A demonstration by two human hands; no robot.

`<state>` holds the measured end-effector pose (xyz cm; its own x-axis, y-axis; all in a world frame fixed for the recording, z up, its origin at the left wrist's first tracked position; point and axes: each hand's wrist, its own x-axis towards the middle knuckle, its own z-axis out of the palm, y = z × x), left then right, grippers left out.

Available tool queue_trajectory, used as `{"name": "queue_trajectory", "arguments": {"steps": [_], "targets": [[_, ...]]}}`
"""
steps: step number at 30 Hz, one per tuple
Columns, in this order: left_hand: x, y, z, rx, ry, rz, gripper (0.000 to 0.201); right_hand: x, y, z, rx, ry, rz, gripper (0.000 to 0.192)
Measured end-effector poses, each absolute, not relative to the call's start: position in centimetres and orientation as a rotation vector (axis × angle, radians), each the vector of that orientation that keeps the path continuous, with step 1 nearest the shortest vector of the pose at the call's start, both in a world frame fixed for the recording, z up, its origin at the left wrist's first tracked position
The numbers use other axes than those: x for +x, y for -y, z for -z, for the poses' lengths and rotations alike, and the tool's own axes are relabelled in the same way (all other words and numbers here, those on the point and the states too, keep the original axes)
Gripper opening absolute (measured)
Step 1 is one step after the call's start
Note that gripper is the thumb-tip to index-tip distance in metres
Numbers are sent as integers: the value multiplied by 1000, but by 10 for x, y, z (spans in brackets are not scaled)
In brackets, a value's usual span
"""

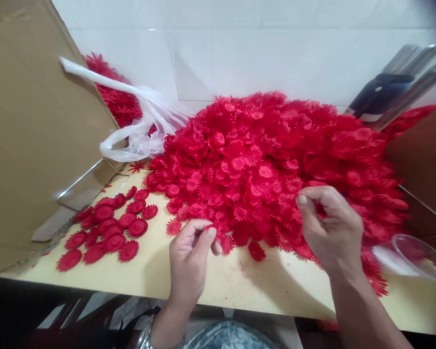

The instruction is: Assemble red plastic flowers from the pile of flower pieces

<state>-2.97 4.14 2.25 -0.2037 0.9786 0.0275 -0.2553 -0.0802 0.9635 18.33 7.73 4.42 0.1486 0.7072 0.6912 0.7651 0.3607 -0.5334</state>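
My left hand (193, 257) is closed above the front of the table, thumb and forefinger pinched together. A small bit of red shows at those fingertips; its shape is too little seen to name. My right hand (332, 228) is raised at the right, in front of the pile, thumb pressed to the bent forefinger. Whatever is in that pinch, if anything, I cannot make out. Behind both hands rises a big pile of red fringed cloth-like flower discs (247, 165). One loose red disc (256, 251) lies at the pile's front edge, between the hands.
Thicker layered red flower discs (112, 230) form a group at the left on the pale yellow tabletop (156, 271). Cardboard (32, 131) stands on the left, beside a white plastic bag (145, 121). At the right are a clear plastic cup (419, 257) and a dark blue object (381, 92).
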Motion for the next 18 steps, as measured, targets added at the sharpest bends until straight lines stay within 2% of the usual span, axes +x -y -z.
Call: {"name": "queue_trajectory", "arguments": {"steps": [4,10,15,18], "targets": [[-13,-91,-33,1067,-1160,-1452,10,195,-119,-63,-1427,1747,429,15],[-9,-124,-27,1110,-1324,-1267,40,197,-140,-54,-1489,2026,464,22],[-32,-80,-30,1211,-1316,-1341,30,193,-140,-27,-1352,2251,449,31],[-50,-51,-32,1281,-1325,-1326,24,190,-144,-13,-1360,2367,486,30]]}}
